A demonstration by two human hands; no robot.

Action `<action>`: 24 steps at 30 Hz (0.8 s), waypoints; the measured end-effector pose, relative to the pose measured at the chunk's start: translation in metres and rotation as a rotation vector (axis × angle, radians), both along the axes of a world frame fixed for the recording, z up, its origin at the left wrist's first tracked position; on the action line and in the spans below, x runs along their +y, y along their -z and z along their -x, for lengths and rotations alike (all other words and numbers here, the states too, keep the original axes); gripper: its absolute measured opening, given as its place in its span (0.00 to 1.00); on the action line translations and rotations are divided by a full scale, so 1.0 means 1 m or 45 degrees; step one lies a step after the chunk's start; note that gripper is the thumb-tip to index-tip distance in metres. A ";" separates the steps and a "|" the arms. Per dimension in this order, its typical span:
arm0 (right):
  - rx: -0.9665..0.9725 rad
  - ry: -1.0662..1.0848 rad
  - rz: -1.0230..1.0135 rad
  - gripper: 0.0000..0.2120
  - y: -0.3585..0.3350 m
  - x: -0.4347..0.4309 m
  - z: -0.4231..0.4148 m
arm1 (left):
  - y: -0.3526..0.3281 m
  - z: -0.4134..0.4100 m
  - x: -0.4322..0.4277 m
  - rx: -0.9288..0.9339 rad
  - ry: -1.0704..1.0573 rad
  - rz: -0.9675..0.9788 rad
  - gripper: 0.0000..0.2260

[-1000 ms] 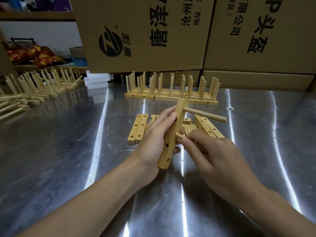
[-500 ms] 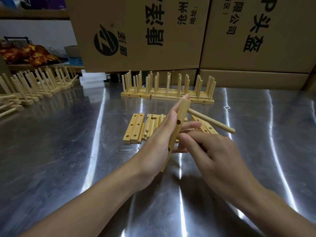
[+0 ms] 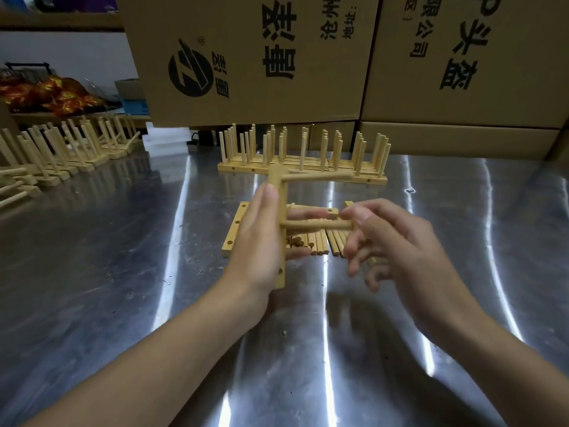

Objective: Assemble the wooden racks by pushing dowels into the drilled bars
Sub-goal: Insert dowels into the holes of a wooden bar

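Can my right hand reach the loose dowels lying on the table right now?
Probably yes: the right hand sits close over the loose dowels, nothing between them, though its fingers are at the end of the dowel stuck in the bar.

Left carton [image 3: 240, 100] — round logo with ®, large 唐, 沧州, 地址, right carton [image 3: 511, 63] — 限公司, perhaps 头盔

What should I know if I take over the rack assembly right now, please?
Left hand: grips the upright light wooden drilled bar.
Right hand: pinches the outer end of the second round wooden dowel, whose other end is in the bar.
Done: first dowel is in the top hole.
Left: seat the second fully, then fill the empty lower holes from the loose dowels on the steel table.
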State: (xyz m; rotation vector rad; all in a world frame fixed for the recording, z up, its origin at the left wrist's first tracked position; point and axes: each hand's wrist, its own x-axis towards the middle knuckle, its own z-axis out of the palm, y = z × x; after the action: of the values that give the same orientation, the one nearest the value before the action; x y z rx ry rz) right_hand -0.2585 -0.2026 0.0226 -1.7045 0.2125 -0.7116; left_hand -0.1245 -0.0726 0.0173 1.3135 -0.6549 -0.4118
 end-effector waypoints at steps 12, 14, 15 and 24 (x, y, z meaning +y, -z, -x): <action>0.261 0.386 1.130 0.03 0.029 0.002 -0.011 | -0.012 -0.059 0.020 0.847 -0.478 0.255 0.17; 0.336 0.369 1.235 0.03 0.026 0.007 -0.020 | -0.011 -0.060 0.019 0.845 -0.489 0.256 0.18; 0.387 0.353 1.280 0.04 0.024 0.008 -0.026 | -0.011 -0.059 0.019 0.845 -0.491 0.256 0.19; 0.547 0.259 1.608 0.28 0.011 0.014 -0.100 | -0.009 -0.056 0.017 0.855 -0.505 0.206 0.21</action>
State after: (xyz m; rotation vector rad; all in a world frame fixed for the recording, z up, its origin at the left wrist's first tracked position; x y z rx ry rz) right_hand -0.1590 -0.1884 0.0116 -3.0845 0.2543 -0.6423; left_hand -0.0688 -0.0551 0.0263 1.0288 0.1331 -0.4288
